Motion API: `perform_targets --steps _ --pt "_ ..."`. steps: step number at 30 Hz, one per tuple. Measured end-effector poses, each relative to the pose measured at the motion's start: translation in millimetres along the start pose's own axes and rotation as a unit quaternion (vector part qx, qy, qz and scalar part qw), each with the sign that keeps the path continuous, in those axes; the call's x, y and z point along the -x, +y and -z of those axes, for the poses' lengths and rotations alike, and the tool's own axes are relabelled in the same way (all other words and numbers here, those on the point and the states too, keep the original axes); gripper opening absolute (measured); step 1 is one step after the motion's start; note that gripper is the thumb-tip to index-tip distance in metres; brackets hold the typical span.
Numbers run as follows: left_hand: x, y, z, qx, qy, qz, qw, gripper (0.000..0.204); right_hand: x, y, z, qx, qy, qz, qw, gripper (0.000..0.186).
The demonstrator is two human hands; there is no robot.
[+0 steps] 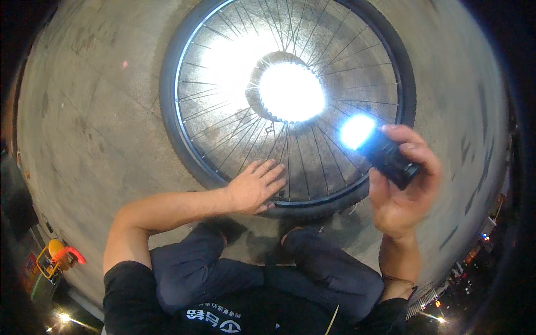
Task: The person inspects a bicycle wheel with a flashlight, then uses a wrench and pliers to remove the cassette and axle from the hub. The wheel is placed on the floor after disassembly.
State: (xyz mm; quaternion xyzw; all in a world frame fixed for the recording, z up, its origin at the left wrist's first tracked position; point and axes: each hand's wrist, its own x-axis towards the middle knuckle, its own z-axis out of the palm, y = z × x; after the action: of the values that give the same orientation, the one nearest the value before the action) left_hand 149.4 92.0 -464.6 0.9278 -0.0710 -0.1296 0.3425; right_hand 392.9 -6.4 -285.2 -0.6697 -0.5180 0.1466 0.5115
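A bicycle wheel with a black tyre [410,72] and thin spokes lies flat on the concrete floor before me. Across its near edge rests my left hand [257,187], palm down with the fingers stretched toward the spokes. Raised over the wheel's near right side, my right hand [405,178] grips a small black flashlight [391,162]. Its lit end shines white toward the hub. Glare washes out the toothed disc [291,92] at the wheel's centre, so its details are hidden.
Grey concrete floor [100,111] surrounds the wheel. My knees [190,257] are bent close to its near edge. Far off at the lower left stands a yellow machine [53,259] with a red hose-like part [72,254]. Small lights shine in the dark at the lower right.
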Motion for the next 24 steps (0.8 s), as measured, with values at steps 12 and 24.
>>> perform_targets --steps 12,24 --pt "-12 -9 3 -0.012 -0.053 0.004 0.999 0.057 2 15 1 0.023 -0.004 -0.047 0.999 0.051" --pt "-13 -11 12 0.030 -0.021 -0.005 0.999 0.054 -14 30 -12 0.015 -0.019 -0.045 0.999 0.051"
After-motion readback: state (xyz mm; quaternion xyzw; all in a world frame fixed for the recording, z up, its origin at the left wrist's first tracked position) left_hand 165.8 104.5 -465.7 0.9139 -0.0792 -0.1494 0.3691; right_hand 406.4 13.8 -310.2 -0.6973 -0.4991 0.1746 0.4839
